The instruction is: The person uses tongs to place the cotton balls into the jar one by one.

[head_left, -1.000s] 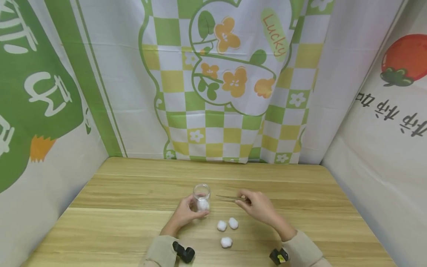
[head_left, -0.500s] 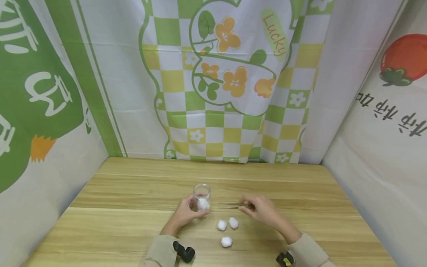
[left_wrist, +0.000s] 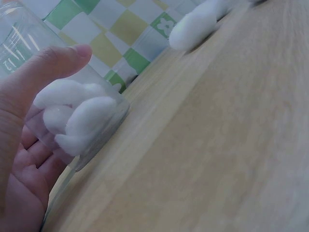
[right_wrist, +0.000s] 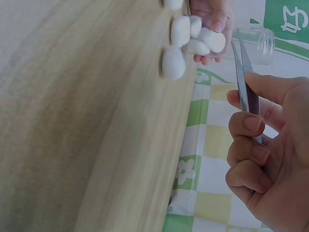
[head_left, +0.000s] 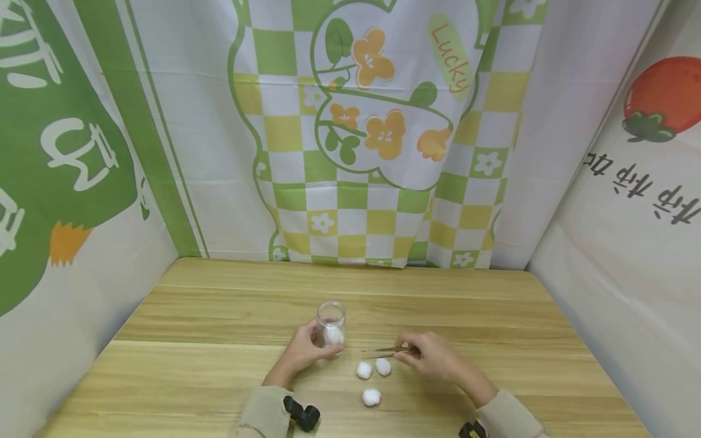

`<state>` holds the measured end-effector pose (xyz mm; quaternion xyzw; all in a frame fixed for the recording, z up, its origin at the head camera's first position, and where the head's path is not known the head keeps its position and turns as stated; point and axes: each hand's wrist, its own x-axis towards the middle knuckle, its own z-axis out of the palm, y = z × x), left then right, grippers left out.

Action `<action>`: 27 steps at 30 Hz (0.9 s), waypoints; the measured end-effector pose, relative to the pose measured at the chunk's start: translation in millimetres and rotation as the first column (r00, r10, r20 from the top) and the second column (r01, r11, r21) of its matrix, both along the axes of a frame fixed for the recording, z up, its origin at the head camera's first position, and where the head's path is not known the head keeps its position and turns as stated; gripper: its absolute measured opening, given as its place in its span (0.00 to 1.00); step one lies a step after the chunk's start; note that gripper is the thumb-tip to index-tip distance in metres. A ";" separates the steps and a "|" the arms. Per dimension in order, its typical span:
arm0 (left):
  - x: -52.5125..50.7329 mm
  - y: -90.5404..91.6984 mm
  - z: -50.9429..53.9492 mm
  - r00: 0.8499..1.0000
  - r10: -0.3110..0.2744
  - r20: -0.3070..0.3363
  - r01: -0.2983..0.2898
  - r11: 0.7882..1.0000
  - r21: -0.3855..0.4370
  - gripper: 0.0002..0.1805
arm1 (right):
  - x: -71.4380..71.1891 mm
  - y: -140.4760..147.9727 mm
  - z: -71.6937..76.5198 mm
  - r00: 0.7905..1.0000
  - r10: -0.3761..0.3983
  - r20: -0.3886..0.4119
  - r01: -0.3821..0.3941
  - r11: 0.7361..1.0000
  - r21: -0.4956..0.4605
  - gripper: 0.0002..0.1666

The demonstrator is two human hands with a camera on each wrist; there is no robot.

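Observation:
My left hand (head_left: pixel 304 351) is curled round a clear glass jar (head_left: pixel 331 313) standing on the table; in the left wrist view several white cotton balls (left_wrist: pixel 89 116) lie at the bottom of the jar (left_wrist: pixel 96 77). Metal tweezers (head_left: pixel 383 353) are pinched in my right hand (head_left: pixel 435 358), their tips apart with nothing between them, as the right wrist view of the tweezers (right_wrist: pixel 245 79) also shows. The tips point left, just above two cotton balls, one on the left (head_left: pixel 364 370) and one on the right (head_left: pixel 383 366). A third ball (head_left: pixel 372 397) lies nearer to me.
The wooden table (head_left: pixel 219 310) reaches back to a green-and-yellow checked curtain (head_left: pixel 350 201). Printed cloths hang at the left (head_left: pixel 82 255) and right (head_left: pixel 630 261) sides.
My right hand has moved toward me with the tweezers, from beside the jar to just behind the cotton balls. The left hand and jar have stayed in place.

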<state>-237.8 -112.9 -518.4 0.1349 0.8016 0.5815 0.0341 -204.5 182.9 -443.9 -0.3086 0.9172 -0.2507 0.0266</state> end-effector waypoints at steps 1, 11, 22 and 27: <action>-0.2 0.1 -0.2 1.000 0.001 -0.002 -0.001 1.000 -0.003 0.32 | 0.4 0.4 -0.8 1.000 0.003 0.000 -0.003 1.000 -0.002 0.08; 0.2 0.3 0.6 0.999 -0.004 -0.032 0.003 1.000 -0.021 0.29 | 3.8 3.8 -9.3 0.999 0.005 0.040 -0.004 1.000 -0.026 0.09; 1.9 0.3 2.9 1.000 -0.017 -0.012 0.017 1.000 0.005 0.30 | 9.5 8.1 -18.0 0.998 -0.001 0.061 0.002 1.000 -0.018 0.09; 1.2 -0.1 1.5 1.000 -0.013 -0.017 0.013 1.000 -0.004 0.30 | 12.0 9.6 -19.2 0.997 0.032 0.067 -0.031 0.999 -0.016 0.09</action>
